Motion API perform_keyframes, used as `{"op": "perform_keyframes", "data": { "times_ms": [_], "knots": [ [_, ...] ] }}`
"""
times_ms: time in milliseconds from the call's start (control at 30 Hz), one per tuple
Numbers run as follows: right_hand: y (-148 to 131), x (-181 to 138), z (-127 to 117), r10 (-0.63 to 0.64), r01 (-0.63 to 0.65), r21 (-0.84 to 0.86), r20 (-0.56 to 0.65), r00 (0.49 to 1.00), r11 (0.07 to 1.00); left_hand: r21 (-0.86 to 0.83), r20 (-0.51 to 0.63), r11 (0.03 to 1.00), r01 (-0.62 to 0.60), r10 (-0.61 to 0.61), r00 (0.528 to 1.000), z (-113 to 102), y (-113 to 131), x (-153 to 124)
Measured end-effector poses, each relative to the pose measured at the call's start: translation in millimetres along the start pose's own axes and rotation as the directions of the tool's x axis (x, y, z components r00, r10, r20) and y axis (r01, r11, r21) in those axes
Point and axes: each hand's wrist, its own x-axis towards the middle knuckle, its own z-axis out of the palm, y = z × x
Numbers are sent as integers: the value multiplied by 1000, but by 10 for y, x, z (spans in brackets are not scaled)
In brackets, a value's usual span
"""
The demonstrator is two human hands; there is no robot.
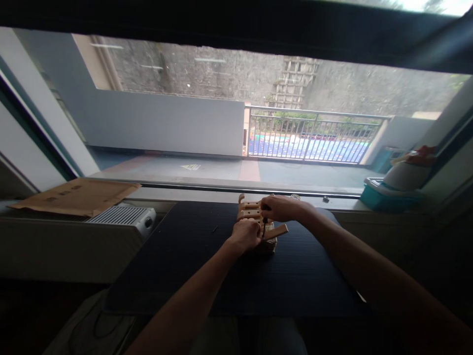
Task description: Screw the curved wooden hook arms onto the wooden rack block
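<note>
My right hand (pixel 279 208) is closed around the handle of a screwdriver (pixel 265 224), which points down. Its tip meets a short wooden strip (pixel 276 231) that sticks out to the right at an angle. Beside the tip, my left hand (pixel 247 235) is closed on the near left part of a small wooden piece with slats (pixel 251 213); its fingers hide what exactly they pinch. The slats have dark holes. A pale block (pixel 271 245) sits under the near end of the wood.
Everything stands on a dark table (pixel 177 266). A small dark sliver (pixel 215 229) lies to the left. Brown envelope (pixel 77 196) on a white radiator (pixel 123 219) at left. Teal box (pixel 377 195) on the sill at right, under a window.
</note>
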Motion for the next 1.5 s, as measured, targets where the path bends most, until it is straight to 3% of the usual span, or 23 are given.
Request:
{"op": "perform_keyframes", "data": {
  "times_ms": [400, 733, 1033, 1300, 1500],
  "knots": [
    [79, 34, 115, -23, 23, 1, -57, 998, 1000, 9, 4, 1000, -7, 7, 1000, -39, 33, -18],
    [73, -17, -83, -27, 26, 20, 29, 999, 999, 15, -4, 1000, 8, -8, 1000, -49, 23, -17],
    [71, -18, 58, -18, 17, -16, -40, 999, 1000, 21, 13, 1000, 13, -13, 1000, -63, 43, -32],
    [2, -5, -99, -56, 56, 12, 41, 998, 998, 18, 18, 1000, 7, -8, 1000, -99, 43, -41],
    [3, -31, -22, -80, 80, -6, -35, 996, 997, 13, 8, 1000, 12, -12, 1000, -66, 25, -13]
  ]
}}
